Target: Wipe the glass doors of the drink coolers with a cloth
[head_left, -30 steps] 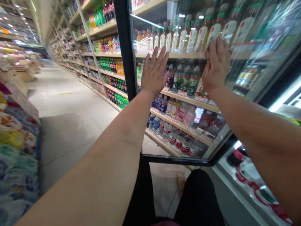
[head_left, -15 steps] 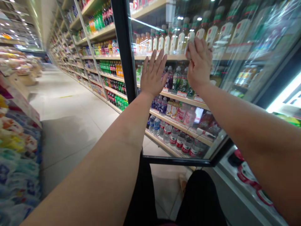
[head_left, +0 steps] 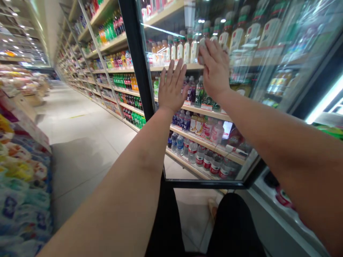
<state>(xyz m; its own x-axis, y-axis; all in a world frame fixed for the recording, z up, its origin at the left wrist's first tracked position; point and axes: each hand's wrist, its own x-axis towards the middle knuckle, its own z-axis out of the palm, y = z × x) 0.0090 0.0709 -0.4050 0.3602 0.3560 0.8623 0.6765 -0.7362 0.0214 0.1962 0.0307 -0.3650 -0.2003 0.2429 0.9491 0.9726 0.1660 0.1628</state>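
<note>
A glass door (head_left: 193, 174) in a black frame stands swung out in front of me. My left hand (head_left: 172, 85) lies flat against the pane near the frame's left side, fingers spread. To its right and a little higher, my right hand (head_left: 216, 67) presses a pale cloth (head_left: 201, 48) to the glass. Only the cloth's edge shows beside the fingers; the hand covers the rest. Through the pane I see bottles with white labels (head_left: 237, 37) and, lower down, water bottles (head_left: 192, 151), all on shelves beyond the door.
Long drink shelves (head_left: 125, 69) run down the aisle on the left. Stacked plastic packs (head_left: 24, 200) stand at the near left, beside the tiled floor (head_left: 80, 142). A lit cooler (head_left: 325, 101) is at the right. My legs (head_left: 233, 225) are below the door's bottom edge.
My right hand has slid left across the glass with the cloth, closer to my left hand. The left hand stays flat on the pane. The view has shifted slightly.
</note>
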